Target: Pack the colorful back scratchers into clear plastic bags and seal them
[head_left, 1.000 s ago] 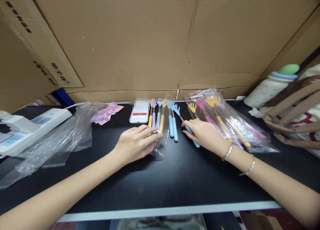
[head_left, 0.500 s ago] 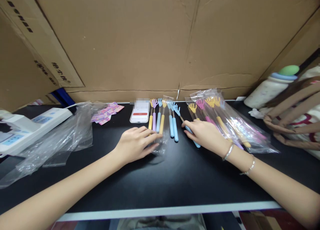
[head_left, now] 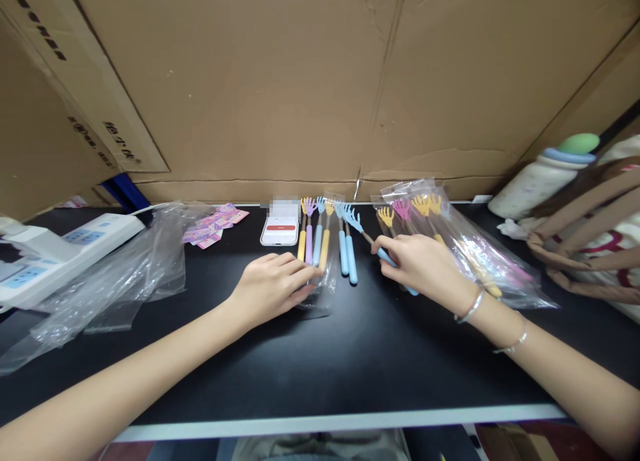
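Several back scratchers with hand-shaped heads lie in a row on the black table. My left hand [head_left: 273,284] lies over the lower ends of the left ones, fingers stretched out, touching a yellow back scratcher [head_left: 325,244] and the clear plastic bag [head_left: 327,291] around it. Beside them are a purple back scratcher [head_left: 309,241] and two light blue ones. My right hand [head_left: 417,264] is closed around the handle of another blue back scratcher [head_left: 384,255], tilted with its head toward the row. Under and beyond this hand lie yellow and pink back scratchers, partly hidden.
Bagged back scratchers [head_left: 480,247] lie at the right, near a fabric bag [head_left: 580,247] and a white bottle [head_left: 543,181]. A phone [head_left: 279,231], pink cards [head_left: 215,225], clear plastic bags [head_left: 135,274] and a power strip [head_left: 95,244] lie leftward. Cardboard [head_left: 280,87] walls the back.
My right hand has moved slightly right with the blue back scratcher, which now lies at a flatter slant. My left hand stays nearly in place, its thumb a little closer to the fingers.
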Demonstrator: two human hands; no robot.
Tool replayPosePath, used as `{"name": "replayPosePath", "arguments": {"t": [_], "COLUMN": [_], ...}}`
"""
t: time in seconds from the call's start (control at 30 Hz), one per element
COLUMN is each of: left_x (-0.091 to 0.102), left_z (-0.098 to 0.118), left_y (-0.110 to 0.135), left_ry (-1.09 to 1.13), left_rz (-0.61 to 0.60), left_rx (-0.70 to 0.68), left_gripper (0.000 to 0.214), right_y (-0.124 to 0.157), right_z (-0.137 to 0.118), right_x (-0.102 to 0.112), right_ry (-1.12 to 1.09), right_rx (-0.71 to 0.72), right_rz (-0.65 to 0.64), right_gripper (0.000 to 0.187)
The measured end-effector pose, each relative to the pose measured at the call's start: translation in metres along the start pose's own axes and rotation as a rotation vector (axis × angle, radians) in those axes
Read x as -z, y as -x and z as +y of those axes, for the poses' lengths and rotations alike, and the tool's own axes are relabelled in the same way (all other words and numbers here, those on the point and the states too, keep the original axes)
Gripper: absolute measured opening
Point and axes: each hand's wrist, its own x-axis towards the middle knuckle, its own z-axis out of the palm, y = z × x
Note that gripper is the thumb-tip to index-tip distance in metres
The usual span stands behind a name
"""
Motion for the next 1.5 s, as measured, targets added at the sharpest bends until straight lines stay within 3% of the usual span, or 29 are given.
{"name": "replayPosePath", "arguments": {"t": [0.2, 0.47, 0.63, 0.9, 1.07, 1.23, 1.5], "left_x": [0.0, -0.002, 0.0, -0.002, 0.0, 0.0, 0.0], "left_z": [-0.001, 0.001, 0.003, 0.002, 0.003, 0.002, 0.002], "left_y": [0.001, 0.001, 0.001, 0.002, 0.001, 0.001, 0.001], "left_ry": [-0.027, 0.033, 0.094, 0.072, 0.099, 0.113, 0.14], "left_rz": [-0.018, -0.053, -0.074, -0.044, -0.073, -0.095, -0.084], "left_rx": [-0.012, 0.058, 0.073, 0.034, 0.019, 0.033, 0.014], "left_gripper": [0.017, 0.018, 0.02, 0.021, 0.021, 0.021, 0.024], "right_y": [-0.002, -0.009, -0.012, -0.014, -0.013, -0.012, -0.009], "right_z": [0.012, 0.005, -0.003, -0.004, -0.004, -0.009, -0.009], "right_x": [0.007, -0.003, -0.008, -0.01, -0.014, -0.017, -0.027], "right_ry": [-0.129, -1.196, -1.522, -1.579, -1.607, -1.624, -1.658], "right_rx": [-0.092, -0.152, -0.192, -0.383, -0.363, -0.355, -0.268], "right_rz": [0.074, -0.049, -0.05, -0.055, -0.013, -0.076, -0.11], "right_gripper": [0.016, 0.024, 0.029, 0.025, 0.017, 0.013, 0.032]}}
